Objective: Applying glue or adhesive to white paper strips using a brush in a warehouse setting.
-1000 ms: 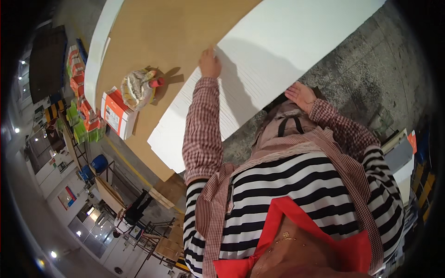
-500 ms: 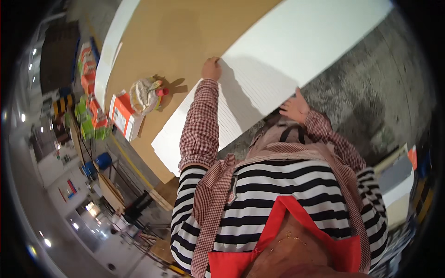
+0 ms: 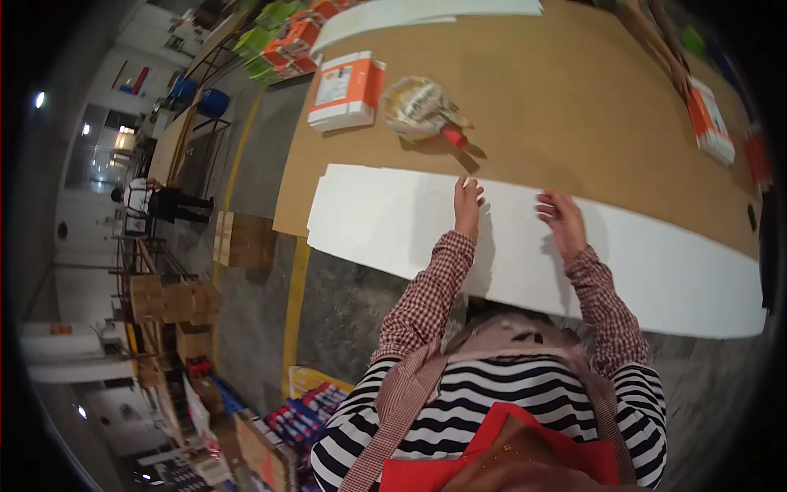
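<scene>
A long white sheet of card or paper [image 3: 393,209] lies along the near side of the brown table. My left hand [image 3: 467,207] is over its far edge, fingers apart and holding nothing. To its right, my right hand [image 3: 563,221] hovers above or rests on the same sheet, fingers loosely bent and apart; whether it touches cannot be made out. Beyond my left hand sits a round bowl [image 3: 414,107] smeared yellowish white, a red-ended tool [image 3: 454,136] leaning out at its rim.
A stack of orange-and-white boxes [image 3: 346,94] stands left of the bowl on the brown tabletop [image 3: 557,98]. More white sheets [image 3: 418,18] lie at the far edge. At the far right, another person's hand [image 3: 679,80] touches an orange-and-white stack [image 3: 710,123]. Cardboard boxes [image 3: 243,239] are on the floor at left.
My view has turned, bringing the table across in front of me. Both hands have left the sheet's edges and come closer together over it. Its fanned, lined surface now looks smooth.
</scene>
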A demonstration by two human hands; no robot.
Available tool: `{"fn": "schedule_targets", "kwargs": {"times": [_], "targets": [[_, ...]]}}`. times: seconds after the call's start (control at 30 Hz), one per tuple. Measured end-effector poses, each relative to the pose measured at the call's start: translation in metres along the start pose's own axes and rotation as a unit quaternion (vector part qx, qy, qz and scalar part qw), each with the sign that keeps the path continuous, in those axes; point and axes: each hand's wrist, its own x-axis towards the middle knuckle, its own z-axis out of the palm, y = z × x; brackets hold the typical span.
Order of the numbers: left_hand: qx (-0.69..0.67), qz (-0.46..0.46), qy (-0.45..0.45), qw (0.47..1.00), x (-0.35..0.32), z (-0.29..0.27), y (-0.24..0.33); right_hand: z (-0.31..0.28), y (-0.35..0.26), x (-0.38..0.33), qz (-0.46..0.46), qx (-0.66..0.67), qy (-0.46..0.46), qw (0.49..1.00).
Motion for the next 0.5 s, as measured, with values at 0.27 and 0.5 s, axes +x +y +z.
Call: {"fn": "schedule_targets", "kwargs": {"times": [0.27,0.5], "targets": [[-0.235,-0.110,0.006,0.966,0.168,-0.030,0.026,0.144,0.049,-0.040,0.015,-0.096,-0.054,0.994],[-0.136,-0.085,-0.034,0.986,0.190,-0.045,0.080,0.014,0.040,-0.122,0.005,-0.167,0.193,0.967]]}}
